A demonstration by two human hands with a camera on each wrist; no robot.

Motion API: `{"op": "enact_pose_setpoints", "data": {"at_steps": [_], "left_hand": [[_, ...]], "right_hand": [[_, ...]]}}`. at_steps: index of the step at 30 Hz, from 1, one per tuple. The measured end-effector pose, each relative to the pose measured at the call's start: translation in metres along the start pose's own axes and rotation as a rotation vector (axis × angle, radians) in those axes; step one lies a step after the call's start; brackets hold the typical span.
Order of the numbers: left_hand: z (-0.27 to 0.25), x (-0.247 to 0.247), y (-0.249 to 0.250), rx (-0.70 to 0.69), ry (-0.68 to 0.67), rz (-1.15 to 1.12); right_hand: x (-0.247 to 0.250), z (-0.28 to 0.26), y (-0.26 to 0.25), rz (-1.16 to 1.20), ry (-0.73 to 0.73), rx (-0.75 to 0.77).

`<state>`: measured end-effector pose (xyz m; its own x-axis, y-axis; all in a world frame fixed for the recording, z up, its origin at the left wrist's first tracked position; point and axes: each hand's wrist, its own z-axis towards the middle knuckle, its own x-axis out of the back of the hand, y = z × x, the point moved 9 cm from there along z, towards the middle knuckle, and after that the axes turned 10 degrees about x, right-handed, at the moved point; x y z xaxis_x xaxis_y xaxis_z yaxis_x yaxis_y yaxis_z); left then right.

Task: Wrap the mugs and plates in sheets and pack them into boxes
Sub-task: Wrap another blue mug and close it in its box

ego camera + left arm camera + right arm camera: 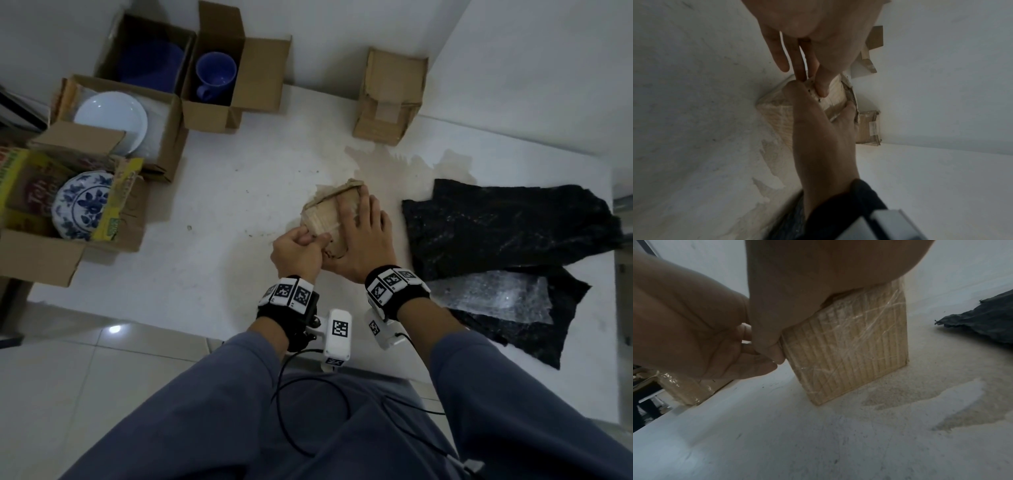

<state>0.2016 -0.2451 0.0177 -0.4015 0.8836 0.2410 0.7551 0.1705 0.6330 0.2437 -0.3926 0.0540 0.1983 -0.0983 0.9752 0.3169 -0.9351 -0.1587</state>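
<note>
Cardboard box (330,214), small and taped, stands mid-tabletop (239,205). Right hand (364,236) lies flat across its top, fingers straight; left hand (298,253) pinches its near edge. Black sheet (507,226) lies to the right; open boxes holding blue mug (215,75) and plates sit far left.

Little here can be read. On the yellow and red printed box (24,185) at the left edge of my surface, the one holding the blue-and-white floral plate (82,205), I make out cursive letters that look like "Teh" on its dark red inner panel; the line below them is too blurred to read. Small green print on its yellow flap (113,224) is illegible. The white blocks on my wrist straps (289,291) carry black-and-white square coded markers, not words. The plain brown boxes show no lettering I can read.
</note>
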Motion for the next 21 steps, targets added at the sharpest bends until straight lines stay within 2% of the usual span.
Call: {"op": "enact_pose_setpoints", "data": {"at_steps": [5, 8, 12, 13, 14, 15, 17, 18, 19, 21], "left_hand": [[-0.004, 0.006, -0.003, -0.015, 0.066, -0.027], [-0.004, 0.008, 0.001, -0.051, 0.038, -0.002], [-0.001, 0.015, 0.005, -0.140, -0.097, 0.161], [-0.001, 0.019, 0.008, -0.199, -0.108, 0.191], [-0.004, 0.025, 0.017, -0.338, -0.086, 0.243], [-0.011, 0.029, 0.031, -0.543, -0.053, 0.333], [-0.036, 0.020, 0.054, -0.970, -0.048, 0.608], [-0.044, 0.008, 0.057, -1.118, -0.085, 0.767], [-0.049, -0.005, 0.057, -1.213, -0.131, 0.907], [-0.047, -0.026, 0.055, -1.281, -0.160, 1.147]], "right_hand": [[0.001, -0.001, 0.000, 0.023, 0.003, 0.006], [0.000, -0.002, 0.000, 0.038, 0.000, 0.037], [0.001, 0.003, -0.001, 0.011, -0.096, 0.256], [0.003, 0.004, -0.002, -0.020, -0.130, 0.324], [0.005, 0.005, -0.002, -0.059, -0.158, 0.377], [0.010, 0.006, -0.003, -0.099, -0.166, 0.400], [0.022, 0.008, 0.000, -0.136, -0.109, 0.327], [0.027, 0.006, 0.004, -0.129, -0.066, 0.247], [0.029, 0.003, 0.009, -0.097, -0.026, 0.164], [0.021, -0.006, 0.017, 0.055, 0.032, 0.059]]}}
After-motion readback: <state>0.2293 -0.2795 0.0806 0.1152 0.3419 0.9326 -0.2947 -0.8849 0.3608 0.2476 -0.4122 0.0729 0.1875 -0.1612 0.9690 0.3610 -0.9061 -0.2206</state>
